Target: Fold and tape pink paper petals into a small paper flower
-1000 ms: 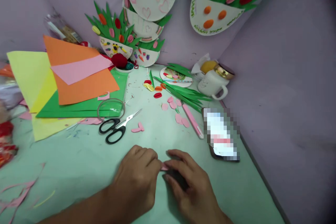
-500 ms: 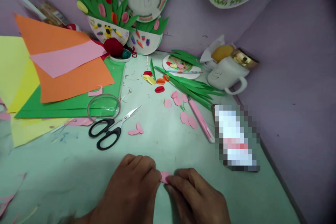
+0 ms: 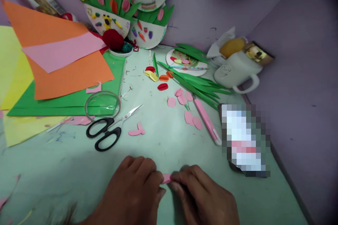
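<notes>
Looking over a pale green table (image 3: pixel 158 137), up to a purple wall (image 3: pixel 190 14) past its back edge. Finding the little pink paper piece (image 3: pixel 166 179) low over the front part of the table, right between two hands. Pinching its left end with the left hand (image 3: pixel 132 190), curling those fingers in. Pinching its right end with the right hand (image 3: pixel 204 191), pressing thumb and fingers together. Probably holding both ends to stop such a small piece from slipping. Covering those ends with fingertips, so not showing its whole shape.

Seeing black scissors (image 3: pixel 107 134) lying between the left hand and a pile of coloured paper (image 3: pixel 71 81), getting in the way there, maybe left close for easy picking up. Seeing a bent pink scrap (image 3: pixel 136 132) just beside the blades. Farther toward the back edge, seeing loose pink petals (image 3: pixel 188 117) lying beside a pink pen-like tool (image 3: pixel 206 120), and then long green paper leaves (image 3: pixel 200 86). Near the right edge, finding a phone (image 3: pixel 240 137) with a blurred screen, perhaps lying there for easy looking. By the back right corner, spotting a white mug (image 3: pixel 235 73). By the back edge, spotting a red yarn ball (image 3: pixel 113 39).
</notes>
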### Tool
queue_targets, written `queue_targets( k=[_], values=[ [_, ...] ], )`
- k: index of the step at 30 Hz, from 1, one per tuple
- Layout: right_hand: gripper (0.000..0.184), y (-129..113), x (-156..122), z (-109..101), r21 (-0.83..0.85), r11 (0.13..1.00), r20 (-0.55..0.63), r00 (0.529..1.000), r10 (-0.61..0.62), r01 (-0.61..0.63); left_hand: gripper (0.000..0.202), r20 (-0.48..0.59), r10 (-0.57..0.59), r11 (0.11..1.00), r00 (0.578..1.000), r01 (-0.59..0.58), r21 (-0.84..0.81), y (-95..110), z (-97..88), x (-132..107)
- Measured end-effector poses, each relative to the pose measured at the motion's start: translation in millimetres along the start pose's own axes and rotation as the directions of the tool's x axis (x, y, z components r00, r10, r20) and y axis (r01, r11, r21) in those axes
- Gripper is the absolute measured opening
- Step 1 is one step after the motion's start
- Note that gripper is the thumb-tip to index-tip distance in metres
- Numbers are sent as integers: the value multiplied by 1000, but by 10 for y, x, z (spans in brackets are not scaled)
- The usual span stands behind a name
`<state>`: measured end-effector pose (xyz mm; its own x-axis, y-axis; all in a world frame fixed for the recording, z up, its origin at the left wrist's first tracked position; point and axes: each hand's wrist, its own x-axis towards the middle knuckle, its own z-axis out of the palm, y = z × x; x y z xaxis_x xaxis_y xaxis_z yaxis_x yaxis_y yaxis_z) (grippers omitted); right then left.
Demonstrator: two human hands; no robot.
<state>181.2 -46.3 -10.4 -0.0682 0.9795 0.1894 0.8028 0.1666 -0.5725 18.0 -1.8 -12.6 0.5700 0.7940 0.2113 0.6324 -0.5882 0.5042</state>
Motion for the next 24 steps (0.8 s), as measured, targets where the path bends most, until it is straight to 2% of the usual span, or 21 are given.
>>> queue_targets(
  k=[10, 14, 19, 24],
  values=[
    [20, -27, 27, 7, -76, 996, -12, 999, 42, -43, 25, 69, -121, 989, 990, 113, 98, 94, -55, 66],
    [20, -34, 33, 15, -91, 994, -13, 998, 65, -66, 26, 45, -126, 984, 991, 119, 133, 111, -70, 102],
    [20, -52, 48, 25, -125, 988, -10, 996, 85, -86, 22, 118, -158, 972, 980, 133, 193, 142, -117, 147],
    [23, -70, 66, 37, -165, 981, -15, 994, 106, -107, 22, 130, -170, 965, 977, 139, 224, 165, -151, 177]
  ],
)
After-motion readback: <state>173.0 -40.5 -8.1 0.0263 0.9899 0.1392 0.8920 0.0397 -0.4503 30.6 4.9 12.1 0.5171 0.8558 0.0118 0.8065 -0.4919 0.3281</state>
